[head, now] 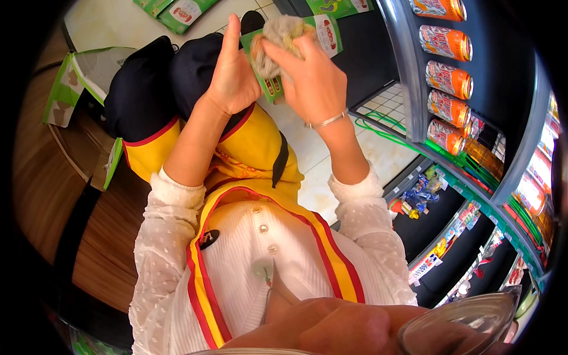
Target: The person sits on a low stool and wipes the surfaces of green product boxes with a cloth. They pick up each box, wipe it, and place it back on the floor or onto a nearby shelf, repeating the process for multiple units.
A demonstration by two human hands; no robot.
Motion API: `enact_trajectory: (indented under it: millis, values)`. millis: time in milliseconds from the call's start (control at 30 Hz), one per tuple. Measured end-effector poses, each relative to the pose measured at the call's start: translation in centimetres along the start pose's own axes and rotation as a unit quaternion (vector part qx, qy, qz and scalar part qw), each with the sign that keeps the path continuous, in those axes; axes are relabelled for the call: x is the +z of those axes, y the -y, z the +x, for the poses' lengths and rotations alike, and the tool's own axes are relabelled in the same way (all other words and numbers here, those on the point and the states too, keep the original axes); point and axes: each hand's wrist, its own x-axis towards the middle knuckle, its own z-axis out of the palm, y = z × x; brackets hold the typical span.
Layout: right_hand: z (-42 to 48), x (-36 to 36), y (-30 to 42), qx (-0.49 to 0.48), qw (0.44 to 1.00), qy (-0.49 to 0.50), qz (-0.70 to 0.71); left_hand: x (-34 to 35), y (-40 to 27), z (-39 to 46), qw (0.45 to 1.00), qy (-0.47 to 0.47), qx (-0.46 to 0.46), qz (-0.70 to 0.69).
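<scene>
My right hand (317, 82) grips a crumpled grey-beige cloth (282, 33) with yellowish patches, pressed against a flat green packet (326, 33). The packet has a white printed oval at its far end and lies across both hands above my knees. My left hand (233, 77) is at its near left side, with thumb raised and palm turned inward. Its fingers pass behind the packet and are mostly hidden, seeming to support it from below. The cloth covers the packet's middle.
More green packets (184, 15) lie on the tiled floor ahead, and another packet (339, 6) is by the dark shelf base. An opened green-and-white carton (95, 66) stands at left beside a wood-grain panel (40, 177). Orange drink cans (446, 42) line the right shelf, above green cords (381, 122).
</scene>
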Motion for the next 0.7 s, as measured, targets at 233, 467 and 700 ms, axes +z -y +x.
enact_trajectory:
  millis: [233,467,700]
  values:
    - [-3.3,-1.7,-0.2,-0.093,0.99,0.1,-0.021,-0.8,0.1,0.9,0.992,-0.092,-0.085,-0.027]
    - [-3.3,-1.8,-7.9,0.012,0.993,0.089,-0.073,-0.8,-0.9,1.2,0.994,-0.007,-0.1,-0.036]
    - [-3.1,-0.7,-3.8,0.002,0.999,0.045,0.014,-0.9,0.4,1.8,0.994,-0.041,-0.078,0.059]
